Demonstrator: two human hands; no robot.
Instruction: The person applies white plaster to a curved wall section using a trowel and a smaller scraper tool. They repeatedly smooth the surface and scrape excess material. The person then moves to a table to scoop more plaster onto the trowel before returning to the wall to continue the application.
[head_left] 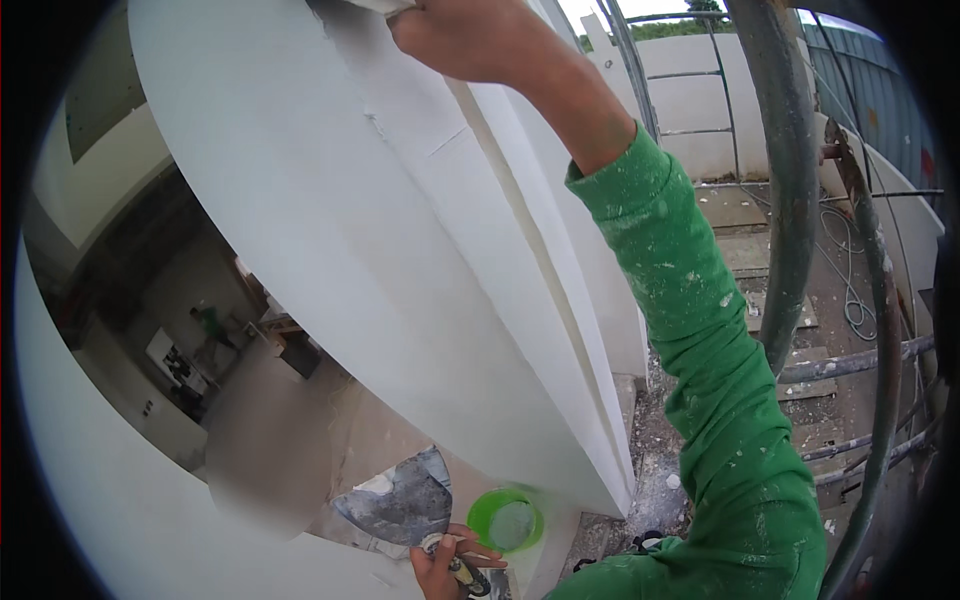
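My right hand is raised high at the top of the view, closed on a flat, pale-edged tool against the white wall. Most of that tool lies beyond the upper rim, so its kind is unclear. Low in the middle, my left hand grips the dark handle of a wide putty knife. Its grey, fan-shaped blade points upward and carries smears of white putty. Just right of the blade stands a bright green bucket with pale, whitish contents.
Scaffold pipes rise close on my right, with more bars crossing lower down. Behind them, planks and a loose cable lie on the debris-strewn ground. Through the opening at left, a person in green appears inside a room.
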